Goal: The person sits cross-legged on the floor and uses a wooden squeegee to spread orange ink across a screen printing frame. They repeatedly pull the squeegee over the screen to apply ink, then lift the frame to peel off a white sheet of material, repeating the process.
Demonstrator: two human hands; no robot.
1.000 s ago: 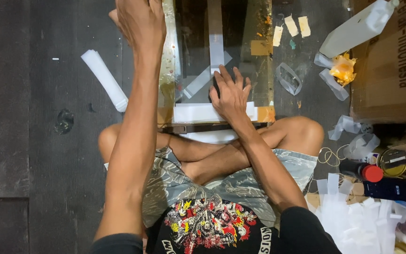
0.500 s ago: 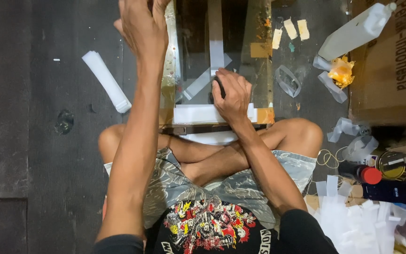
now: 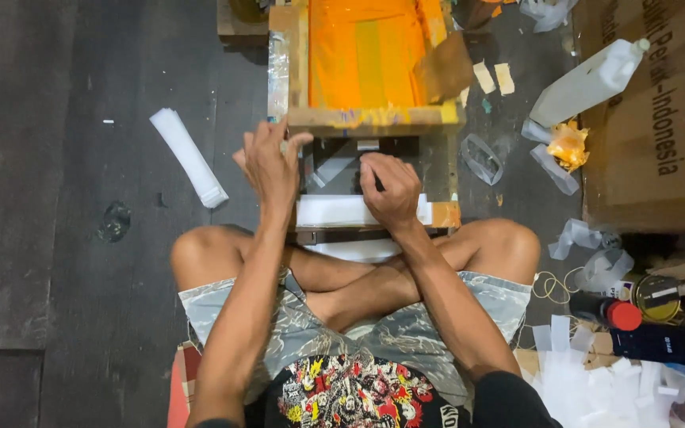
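I sit cross-legged on a dark floor. In front of my knees is a wooden screen frame [image 3: 374,120] with orange mesh [image 3: 362,51], hinged over a printing base [image 3: 438,170]. My left hand [image 3: 271,162] grips the frame's near left corner, holding its near edge a little above the base. My right hand [image 3: 390,189] lies under that edge with bent fingers, pressing on a white strip [image 3: 327,211] laid across the base. What its fingertips pinch is hidden.
A white roll [image 3: 188,157] lies on the floor to the left. On the right are a white plastic bottle [image 3: 588,81], a cardboard box [image 3: 660,119], crumpled clear tape [image 3: 481,158], an orange rag [image 3: 568,145], cans [image 3: 656,295] and cut white strips [image 3: 596,380].
My left arm was stretched far forward with the frame raised. It has drawn back and the frame has swung down toward the base. My right hand went from spread to bent fingers.
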